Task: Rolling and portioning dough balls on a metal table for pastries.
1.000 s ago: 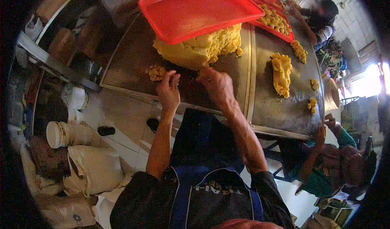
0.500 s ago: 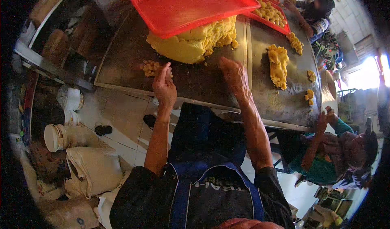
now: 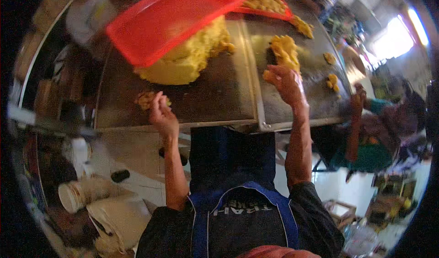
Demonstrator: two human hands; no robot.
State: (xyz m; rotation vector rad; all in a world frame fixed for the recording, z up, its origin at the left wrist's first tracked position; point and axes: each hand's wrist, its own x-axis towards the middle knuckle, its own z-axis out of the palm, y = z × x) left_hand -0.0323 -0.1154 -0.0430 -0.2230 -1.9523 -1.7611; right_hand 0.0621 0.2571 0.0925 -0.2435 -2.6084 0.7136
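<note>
My right hand (image 3: 287, 85) is at the near end of a rough yellow dough strip (image 3: 286, 52) on the right part of the metal table. Its fingers are closed, and a small lump of yellow dough (image 3: 266, 75) shows at the fingertips. Beside a small heap of brownish lumps (image 3: 145, 100) is my left hand (image 3: 163, 116), its fingers drawn together at the heap's edge; whatever they hold is hidden. Beyond that hand lies a big yellow dough block (image 3: 183, 68), partly covered by a tilted red tray (image 3: 169, 20).
Another red tray (image 3: 289, 15) holds many dough balls at the far side. Smaller dough bits (image 3: 333, 82) lie near the table's right edge. A person in a green sleeve (image 3: 366, 153) sits at the right. Buckets (image 3: 71, 197) and a sack (image 3: 119, 217) stand on the floor, left.
My right hand has moved right, from beside the big block to the dough strip, and now has a dough lump at its fingertips. My left hand stays by the brownish heap. The view has shifted.
</note>
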